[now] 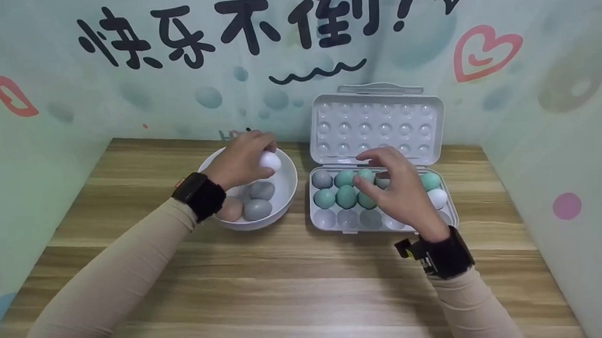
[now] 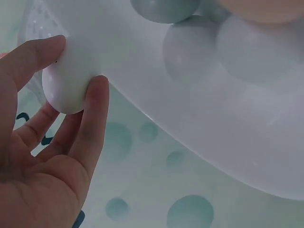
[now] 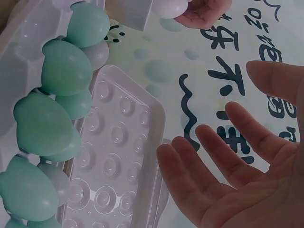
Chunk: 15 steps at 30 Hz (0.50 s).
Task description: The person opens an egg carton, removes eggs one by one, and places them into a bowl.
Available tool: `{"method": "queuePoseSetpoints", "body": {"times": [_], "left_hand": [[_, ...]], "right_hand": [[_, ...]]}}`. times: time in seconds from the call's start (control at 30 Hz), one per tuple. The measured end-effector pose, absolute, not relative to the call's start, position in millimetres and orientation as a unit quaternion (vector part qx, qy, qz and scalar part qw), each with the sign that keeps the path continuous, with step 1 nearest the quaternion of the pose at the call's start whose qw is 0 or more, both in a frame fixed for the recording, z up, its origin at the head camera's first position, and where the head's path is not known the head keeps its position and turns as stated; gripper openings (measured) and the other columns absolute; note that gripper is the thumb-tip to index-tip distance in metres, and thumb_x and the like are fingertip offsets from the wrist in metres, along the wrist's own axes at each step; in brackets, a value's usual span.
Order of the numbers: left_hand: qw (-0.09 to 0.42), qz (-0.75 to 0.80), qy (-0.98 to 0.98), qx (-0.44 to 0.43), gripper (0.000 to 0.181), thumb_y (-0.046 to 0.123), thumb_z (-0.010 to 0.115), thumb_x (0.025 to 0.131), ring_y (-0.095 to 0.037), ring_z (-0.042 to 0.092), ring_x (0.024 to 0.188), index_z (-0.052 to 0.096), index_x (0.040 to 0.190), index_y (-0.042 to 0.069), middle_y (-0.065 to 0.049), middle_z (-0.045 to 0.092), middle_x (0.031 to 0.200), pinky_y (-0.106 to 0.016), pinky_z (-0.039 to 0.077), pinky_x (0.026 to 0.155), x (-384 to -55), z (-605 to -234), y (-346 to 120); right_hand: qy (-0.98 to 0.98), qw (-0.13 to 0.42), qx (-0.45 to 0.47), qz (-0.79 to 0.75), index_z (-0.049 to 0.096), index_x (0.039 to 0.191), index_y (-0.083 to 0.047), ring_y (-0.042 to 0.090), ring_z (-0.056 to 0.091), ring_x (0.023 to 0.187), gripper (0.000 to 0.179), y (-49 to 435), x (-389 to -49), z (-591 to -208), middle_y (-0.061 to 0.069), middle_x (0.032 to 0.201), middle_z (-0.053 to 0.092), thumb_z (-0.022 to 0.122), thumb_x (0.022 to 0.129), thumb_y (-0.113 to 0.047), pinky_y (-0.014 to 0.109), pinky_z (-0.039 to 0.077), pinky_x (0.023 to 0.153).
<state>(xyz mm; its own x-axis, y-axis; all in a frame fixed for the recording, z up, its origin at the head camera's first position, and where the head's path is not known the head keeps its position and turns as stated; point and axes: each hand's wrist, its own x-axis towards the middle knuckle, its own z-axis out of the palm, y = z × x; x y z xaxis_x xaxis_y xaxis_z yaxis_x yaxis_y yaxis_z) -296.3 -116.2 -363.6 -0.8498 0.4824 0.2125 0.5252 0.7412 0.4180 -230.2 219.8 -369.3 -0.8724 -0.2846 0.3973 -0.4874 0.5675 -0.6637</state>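
My left hand [image 1: 244, 159] pinches a white egg [image 1: 270, 162] above the white bowl [image 1: 292, 182]. In the left wrist view, thumb and fingertips hold that egg [image 2: 71, 80] at its sides. Inside the bowl lie two grey eggs [image 1: 258, 209] and a brownish egg [image 1: 230, 209]. My right hand [image 1: 403, 194] hovers over the egg box [image 1: 335, 228], fingers spread and holding nothing. Green, grey and white eggs fill much of its two back rows, partly hidden by this hand. Bare cups show in the front row. In the right wrist view, green eggs [image 3: 66, 68] sit close together.
The box's lid [image 1: 375, 118] stands raised at the back, near the printed backdrop [image 1: 174, 103]. Bowl and box stand side by side on the wood-grain table [image 1: 266, 294]. Printed walls rise at the left and right.
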Motion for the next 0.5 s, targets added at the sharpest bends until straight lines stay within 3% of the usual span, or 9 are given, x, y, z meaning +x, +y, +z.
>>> {"method": "queuePoseSetpoints", "body": {"times": [0.17, 0.5], "left_hand": [[0.011, -0.208, -0.934, -0.29, 0.034, 0.003, 0.082, 0.08, -0.035, 0.058, 0.102, 0.063, 0.108, -0.001, -0.018, 0.063, 0.111, -0.047, 0.053, 0.09, -305.9, -373.3, -117.1], [-0.025, -0.159, -0.945, -0.285, 0.037, 0.006, 0.083, 0.082, -0.035, 0.056, 0.099, 0.063, 0.112, -0.002, -0.019, 0.064, 0.108, -0.047, 0.052, 0.09, -314.2, -380.1, -115.8]], "right_hand": [[-0.885, 0.116, 0.215, 0.396, 0.067, 0.132, -0.01, 0.023, 0.064, 0.117, 0.041, 219.6, -229.5, -370.9, 0.007, 0.129, 0.064, 0.081, 0.095, -0.018, 0.045, 0.061, 0.093], [-0.885, 0.114, 0.226, 0.39, 0.067, 0.133, -0.013, 0.021, 0.062, 0.117, 0.042, 219.7, -228.5, -369.8, 0.005, 0.128, 0.064, 0.082, 0.094, -0.02, 0.048, 0.061, 0.093]]}}
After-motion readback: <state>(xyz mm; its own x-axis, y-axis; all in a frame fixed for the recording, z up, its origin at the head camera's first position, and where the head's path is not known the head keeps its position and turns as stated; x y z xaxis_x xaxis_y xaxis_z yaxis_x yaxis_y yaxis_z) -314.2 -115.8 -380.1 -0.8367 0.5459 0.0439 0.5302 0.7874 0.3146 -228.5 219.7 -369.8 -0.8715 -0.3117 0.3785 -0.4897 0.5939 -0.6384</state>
